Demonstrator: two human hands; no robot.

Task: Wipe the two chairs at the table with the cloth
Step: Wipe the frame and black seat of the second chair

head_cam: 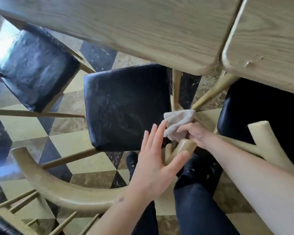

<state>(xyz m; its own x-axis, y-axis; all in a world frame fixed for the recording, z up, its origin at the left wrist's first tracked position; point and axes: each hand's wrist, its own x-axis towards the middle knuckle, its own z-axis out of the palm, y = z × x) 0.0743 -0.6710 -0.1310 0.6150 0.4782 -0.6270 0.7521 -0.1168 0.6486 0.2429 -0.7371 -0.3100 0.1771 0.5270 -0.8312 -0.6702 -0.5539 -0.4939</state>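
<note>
The right hand point(196, 134) grips the bunched beige terry cloth point(177, 122) at the near right corner of the black padded chair seat point(126, 106). The seat spreads leftward from the cloth. The left hand point(153, 165), fingers straight, hovers just beside.

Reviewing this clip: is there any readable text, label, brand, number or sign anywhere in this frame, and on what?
None: no text shows on the cloth, the black chair seat, the wooden tabletop, or the tiled floor. A small dark mark on the left forearm is too blurred to read.
</note>
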